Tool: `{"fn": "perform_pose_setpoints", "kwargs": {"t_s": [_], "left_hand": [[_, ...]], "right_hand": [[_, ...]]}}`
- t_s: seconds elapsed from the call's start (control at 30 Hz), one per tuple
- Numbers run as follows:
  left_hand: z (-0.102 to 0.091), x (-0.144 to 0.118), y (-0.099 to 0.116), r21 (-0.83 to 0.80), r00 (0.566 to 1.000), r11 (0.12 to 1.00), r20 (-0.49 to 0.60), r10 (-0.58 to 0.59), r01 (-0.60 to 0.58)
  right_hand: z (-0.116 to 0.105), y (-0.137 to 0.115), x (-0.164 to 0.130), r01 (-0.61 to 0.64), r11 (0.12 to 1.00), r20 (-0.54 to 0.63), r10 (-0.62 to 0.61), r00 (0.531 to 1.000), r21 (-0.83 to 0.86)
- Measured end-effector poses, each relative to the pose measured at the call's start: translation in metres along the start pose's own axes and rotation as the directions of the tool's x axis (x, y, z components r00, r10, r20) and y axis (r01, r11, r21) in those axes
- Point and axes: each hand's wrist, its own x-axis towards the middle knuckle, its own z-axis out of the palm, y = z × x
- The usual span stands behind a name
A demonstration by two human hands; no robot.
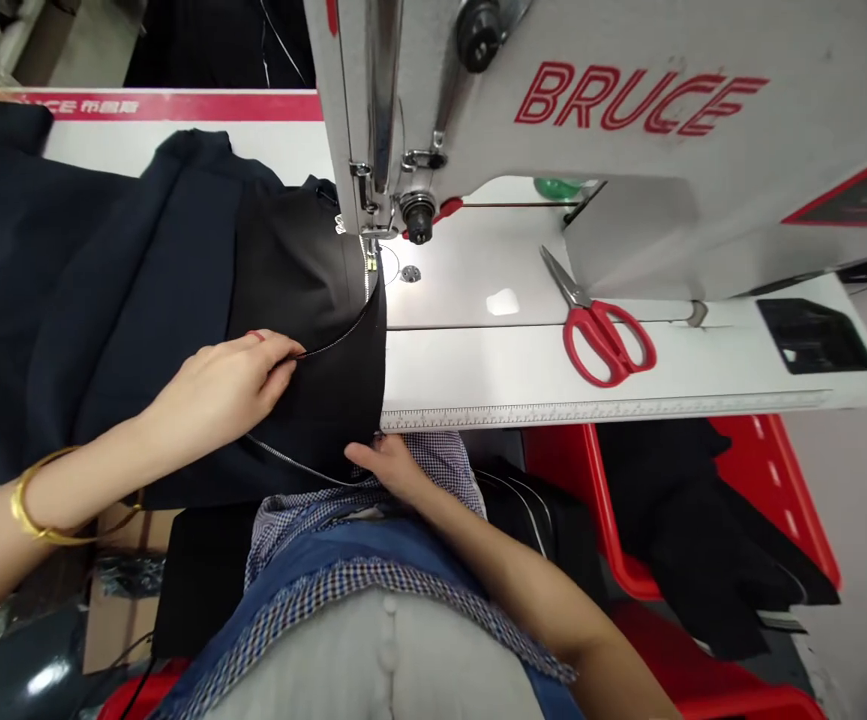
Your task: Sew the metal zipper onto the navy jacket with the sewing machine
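A dark navy garment [148,260] with a black fabric panel [290,260] lies on the sewing machine bed. Its zipper [335,340] curves from under the presser foot [372,258] towards me. My left hand [223,385] pinches the zipper edge between thumb and fingers and rests over the cloth. Below it, the zipper's other stretch [298,465] hangs near the table's front edge. My right hand [395,468] is at that edge, thumb on top of the cloth and fingers mostly hidden underneath, holding the lower end of the garment.
The sewing machine head [628,120] rises over the table. Red-handled scissors [602,340] lie on the bed to the right, behind a ruler strip [553,412] along the front edge. A red bin [785,480] with black cloth [673,520] stands below right.
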Motion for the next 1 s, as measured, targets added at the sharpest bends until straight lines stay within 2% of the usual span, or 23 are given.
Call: {"fn": "perform_pose_setpoints", "kwargs": {"t_s": [0.1,0.23,0.3,0.4,0.5,0.57,0.67,0.73,0.8,0.87,0.93,1.0], "left_hand": [[0.009,-0.001,0.006,0.143,0.999,0.989,-0.026,0.031,-0.027],[0.016,-0.009,-0.013,0.362,0.999,0.931,-0.042,-0.028,0.041],[0.014,-0.015,-0.027,0.371,0.998,0.927,-0.052,-0.040,0.057],[0.009,-0.022,-0.035,0.297,0.998,0.953,-0.038,-0.056,0.065],[0.005,-0.032,-0.022,0.134,0.998,0.990,-0.046,-0.037,0.043],[0.007,-0.041,-0.006,-0.022,0.995,0.999,-0.099,0.023,-0.025],[0.018,-0.055,0.021,-0.264,0.988,0.958,-0.133,0.076,-0.110],[0.028,-0.062,0.036,-0.360,0.990,0.927,-0.128,0.067,-0.109],[0.038,-0.067,0.046,-0.388,0.983,0.915,-0.180,0.042,-0.110],[0.045,-0.071,0.051,-0.355,0.953,0.924,-0.303,0.031,-0.143],[0.049,-0.073,0.052,-0.264,0.908,0.946,-0.415,0.065,-0.188],[0.050,-0.075,0.052,-0.159,0.876,0.963,-0.466,0.123,-0.220]], "right_hand": [[0.023,-0.011,-0.007,-0.125,0.989,0.070,0.119,0.990,0.083],[0.038,-0.031,-0.030,-0.209,0.961,0.201,0.171,0.964,0.183],[0.035,-0.040,-0.036,-0.221,0.948,0.236,0.167,0.957,0.229],[0.028,-0.048,-0.033,-0.180,0.945,0.173,0.136,0.976,0.275],[0.026,-0.052,-0.024,-0.063,0.941,0.072,0.041,0.997,0.334],[0.026,-0.054,-0.020,0.003,0.939,0.008,-0.006,1.000,0.344],[0.026,-0.056,-0.016,0.004,0.965,-0.026,0.003,1.000,0.261],[0.025,-0.058,-0.016,0.008,0.982,-0.032,-0.002,0.999,0.188],[0.024,-0.059,-0.017,0.026,0.991,-0.022,-0.023,0.999,0.135],[0.022,-0.061,-0.018,0.036,0.996,-0.005,-0.036,0.999,0.079],[0.020,-0.063,-0.019,0.033,0.999,0.012,-0.033,0.999,0.005],[0.019,-0.065,-0.020,0.023,0.998,0.006,-0.023,1.000,-0.061]]}}
